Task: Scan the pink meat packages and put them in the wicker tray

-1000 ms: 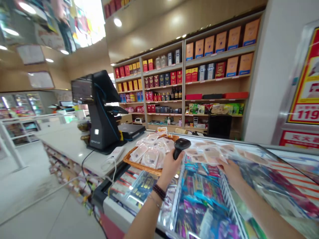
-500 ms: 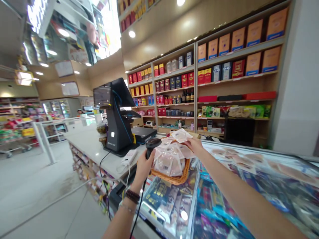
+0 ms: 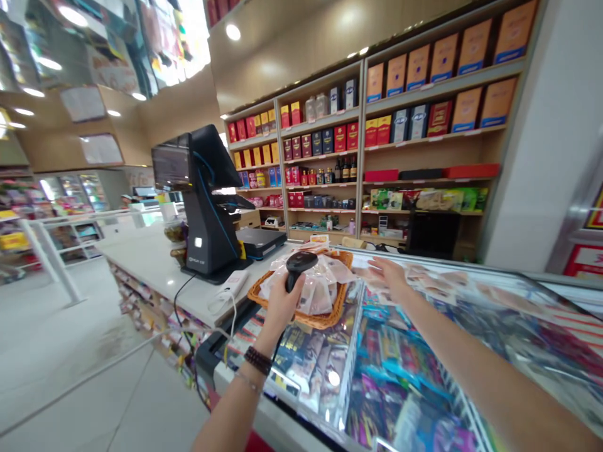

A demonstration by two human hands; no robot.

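My left hand [image 3: 282, 304] is wrapped round the handle of a black barcode scanner [image 3: 301, 260], held above the near left part of a wicker basket [image 3: 325, 321]. Clear plastic packets [image 3: 316, 295] with pale contents fill that basket, which rests on the glass top of a freezer. My right hand [image 3: 389, 276] reaches over the glass to the right of the basket, fingers apart and nothing held. Beneath and beside it, more flat packets [image 3: 438, 282] lie spread on the glass.
A black cash register [image 3: 207, 207] stands on the white counter [image 3: 136, 248] at left, with a white power strip [image 3: 234, 284] and cables. The freezer [image 3: 400, 389] holds colourful packages. Stocked shelves [image 3: 325, 150] line the back wall.
My right hand has let go of a packet and moved right, away from the basket. My left hand has brought the scanner over the packets. The view has shifted to the right.
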